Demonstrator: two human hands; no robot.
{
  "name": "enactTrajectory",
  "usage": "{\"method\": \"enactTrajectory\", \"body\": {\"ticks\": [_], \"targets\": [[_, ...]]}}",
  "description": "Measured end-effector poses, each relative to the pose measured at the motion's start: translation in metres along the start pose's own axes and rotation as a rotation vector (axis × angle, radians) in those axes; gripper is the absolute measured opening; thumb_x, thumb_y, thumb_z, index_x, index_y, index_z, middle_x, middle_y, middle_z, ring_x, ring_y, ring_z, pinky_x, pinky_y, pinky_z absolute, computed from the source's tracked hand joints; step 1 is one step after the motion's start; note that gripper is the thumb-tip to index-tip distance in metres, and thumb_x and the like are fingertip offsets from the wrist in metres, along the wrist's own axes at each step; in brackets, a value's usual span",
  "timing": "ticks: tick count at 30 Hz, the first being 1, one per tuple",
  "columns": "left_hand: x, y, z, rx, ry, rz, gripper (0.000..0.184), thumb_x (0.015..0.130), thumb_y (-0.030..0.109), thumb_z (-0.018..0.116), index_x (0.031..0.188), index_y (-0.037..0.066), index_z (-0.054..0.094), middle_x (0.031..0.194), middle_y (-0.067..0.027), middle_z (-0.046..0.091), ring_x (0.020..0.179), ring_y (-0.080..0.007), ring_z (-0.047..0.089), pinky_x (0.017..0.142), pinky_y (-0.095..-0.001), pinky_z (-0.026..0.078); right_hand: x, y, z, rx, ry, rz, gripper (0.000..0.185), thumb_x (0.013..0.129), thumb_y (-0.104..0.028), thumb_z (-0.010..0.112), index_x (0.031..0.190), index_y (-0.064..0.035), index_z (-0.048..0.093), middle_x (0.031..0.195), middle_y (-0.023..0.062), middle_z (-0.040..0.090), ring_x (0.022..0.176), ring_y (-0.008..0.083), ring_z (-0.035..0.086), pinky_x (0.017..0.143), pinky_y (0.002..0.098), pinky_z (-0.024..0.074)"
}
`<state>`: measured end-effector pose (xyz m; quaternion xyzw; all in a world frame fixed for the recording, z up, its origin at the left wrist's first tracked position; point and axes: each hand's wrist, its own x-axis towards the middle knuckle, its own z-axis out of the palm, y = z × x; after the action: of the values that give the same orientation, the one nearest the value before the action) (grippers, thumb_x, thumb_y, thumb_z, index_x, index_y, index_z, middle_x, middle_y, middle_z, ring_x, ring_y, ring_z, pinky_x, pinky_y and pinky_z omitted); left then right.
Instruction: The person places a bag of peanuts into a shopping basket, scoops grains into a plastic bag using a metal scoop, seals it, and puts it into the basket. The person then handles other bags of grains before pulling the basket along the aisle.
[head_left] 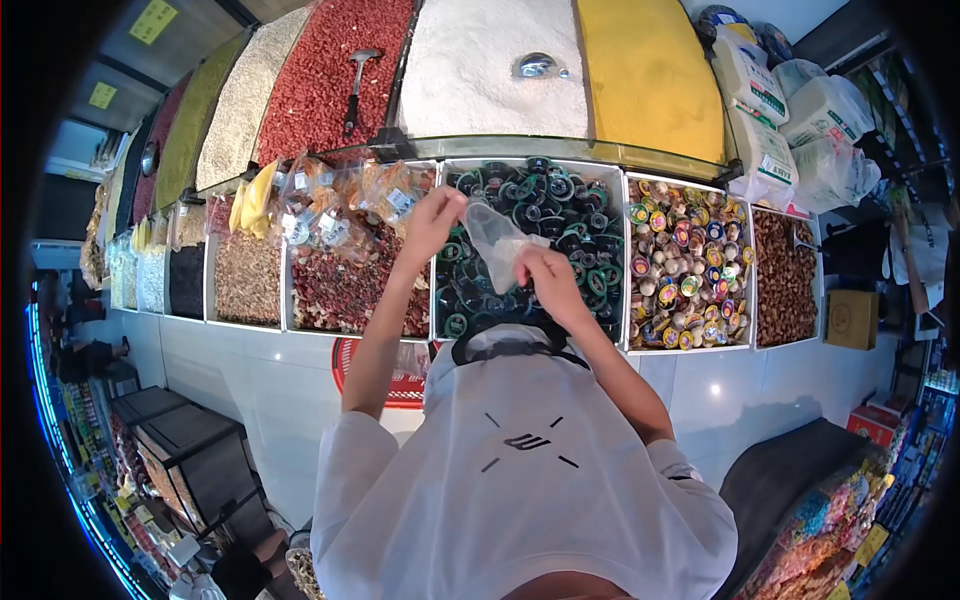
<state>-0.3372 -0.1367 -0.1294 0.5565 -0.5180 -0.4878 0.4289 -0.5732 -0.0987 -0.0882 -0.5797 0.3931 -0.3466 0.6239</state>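
A translucent plastic bag hangs stretched between my hands. Its upper left end is pinched in the closed fingers of my left hand. Lower down on the right side, my right hand has its fingers closed on the bag. A whitish patch shows near the right hand; whether it is folded plastic or contents I cannot tell. Beneath the bag is a white-edged bin of small dark packs with green rims. My left hand is above this bin's left edge, near several clear packaged goods.
Right of the dark packs is a bin of small colourful-topped cups. Behind stand raised bins of white grain, yellow grain and red nuts with a scoop. A red basket lies below.
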Motion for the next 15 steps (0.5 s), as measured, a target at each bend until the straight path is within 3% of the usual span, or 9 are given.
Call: {"method": "enactTrajectory", "body": {"ticks": [1,3,5,7,8,9,11,12,15], "targets": [[-0.006,0.010,0.002,0.003,-0.001,0.004,0.030,0.072,0.018,0.067,0.095,0.002,0.057,0.086,-0.0097,0.063,0.082,-0.0169,0.061,0.069,-0.0299,0.047,0.005,-0.010,0.000,0.065,0.029,-0.042,0.038,0.093,-0.024,0.039,0.066,-0.0022,0.053,0.059,0.0009,0.049,0.058,0.0092,0.046,0.058,0.0242,0.0369],[-0.032,0.026,0.016,-0.659,0.049,-0.153,0.056,0.076,0.025,0.069,0.121,0.004,0.042,0.114,-0.0092,0.053,0.106,-0.0198,0.050,0.089,-0.0315,0.039,0.012,-0.033,0.004,0.237,0.025,0.017,0.037,0.093,-0.023,0.039,0.066,-0.0014,0.054,0.063,0.0016,0.051,0.062,0.0099,0.048,0.063,0.0240,0.0392],[-0.050,0.013,0.037,-0.576,-0.200,-0.020,0.084,0.065,0.013,0.073,0.133,0.006,0.026,0.125,-0.0106,0.040,0.121,-0.0211,0.038,0.099,-0.0316,0.032,0.018,-0.050,0.010,0.313,-0.032,0.000,0.036,0.092,-0.022,0.039,0.066,-0.0002,0.054,0.066,0.0029,0.053,0.064,0.0109,0.050,0.065,0.0244,0.0408],[-0.056,0.016,0.058,-0.330,-0.232,-0.027,0.084,0.061,0.008,0.072,0.132,0.003,0.028,0.122,-0.0073,0.042,0.119,-0.0218,0.039,0.101,-0.0332,0.030,0.026,-0.066,0.019,0.306,-0.041,-0.021,0.035,0.092,-0.020,0.040,0.067,0.0009,0.053,0.068,0.0041,0.053,0.066,0.0114,0.051,0.066,0.0251,0.0413],[-0.056,0.009,0.068,-0.326,-0.144,-0.013,0.076,0.063,0.003,0.067,0.129,0.003,0.031,0.115,-0.0080,0.047,0.107,-0.0216,0.049,0.091,-0.0352,0.042,0.032,-0.070,0.023,0.349,-0.042,-0.052,0.035,0.092,-0.020,0.040,0.068,0.0010,0.053,0.068,0.0044,0.054,0.067,0.0114,0.052,0.067,0.0252,0.0415],[-0.052,0.019,0.072,-0.332,-0.136,-0.009,0.076,0.063,0.003,0.067,0.129,0.003,0.031,0.115,-0.0080,0.047,0.107,-0.0216,0.049,0.091,-0.0352,0.042,0.038,-0.074,0.024,0.394,-0.042,-0.082,0.034,0.093,-0.020,0.040,0.069,0.0012,0.053,0.069,0.0046,0.054,0.068,0.0114,0.052,0.068,0.0254,0.0418],[-0.041,0.045,0.073,-0.527,-0.009,-0.044,0.066,0.066,0.002,0.065,0.126,0.003,0.035,0.103,-0.0085,0.053,0.086,-0.0182,0.058,0.070,-0.0313,0.052,0.046,-0.087,0.018,0.366,-0.045,-0.111,0.034,0.093,-0.020,0.040,0.072,0.0017,0.054,0.070,0.0042,0.054,0.068,0.0118,0.053,0.066,0.0261,0.0426],[-0.032,0.036,0.073,-0.475,0.049,-0.021,0.057,0.070,0.001,0.063,0.122,0.002,0.039,0.095,-0.0099,0.056,0.071,-0.0164,0.059,0.051,-0.0287,0.052,0.048,-0.094,0.010,0.213,-0.058,-0.118,0.032,0.093,-0.020,0.041,0.074,0.0018,0.055,0.072,0.0047,0.056,0.070,0.0117,0.053,0.068,0.0255,0.0424],[-0.014,0.038,0.061,-0.826,-0.005,-0.179,0.054,0.072,0.003,0.064,0.121,0.002,0.040,0.097,-0.0104,0.057,0.074,-0.0181,0.060,0.050,-0.0303,0.052,0.065,-0.080,-0.021,-0.310,0.010,-0.352,0.019,0.088,-0.016,0.054,0.084,0.0024,0.057,0.081,0.0087,0.059,0.073,0.0162,0.056,0.066,0.0289,0.0455]]}}
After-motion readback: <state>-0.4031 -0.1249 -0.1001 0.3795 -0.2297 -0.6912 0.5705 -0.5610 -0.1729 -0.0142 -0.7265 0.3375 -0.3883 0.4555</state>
